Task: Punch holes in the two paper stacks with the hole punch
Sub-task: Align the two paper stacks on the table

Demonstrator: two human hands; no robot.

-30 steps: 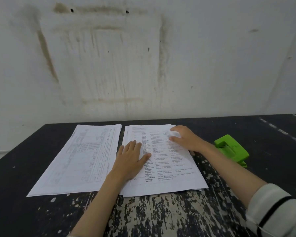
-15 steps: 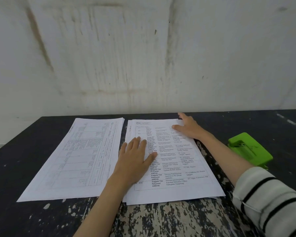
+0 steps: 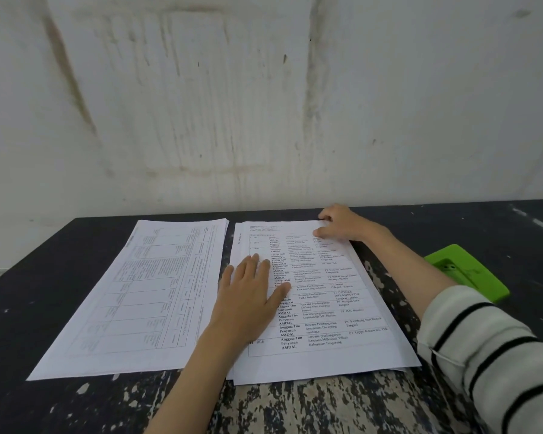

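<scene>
Two paper stacks lie side by side on a black, worn table (image 3: 29,308), near its far edge by a stained white wall (image 3: 264,104). The left stack (image 3: 138,296) bears a printed table turned sideways and nothing touches it. The right stack (image 3: 326,308) lies just beside it, with rows of printed text on its top sheet.

The left hand (image 3: 251,299) lies flat on the left part of the right stack, fingers straight and together, thumb spread to the right, pressing the sheets down. The right hand (image 3: 342,225) is at the far right corner of the same stack, its fingers curled over the far edge and its thumb on top of the sheet, pinching that corner. Its forearm runs along the stack's right edge, in a striped sleeve (image 3: 499,355).

The green punch (image 3: 470,272) sits on the table right of the right stack, apart from it, partly hidden behind the right forearm. No hand touches it.
</scene>
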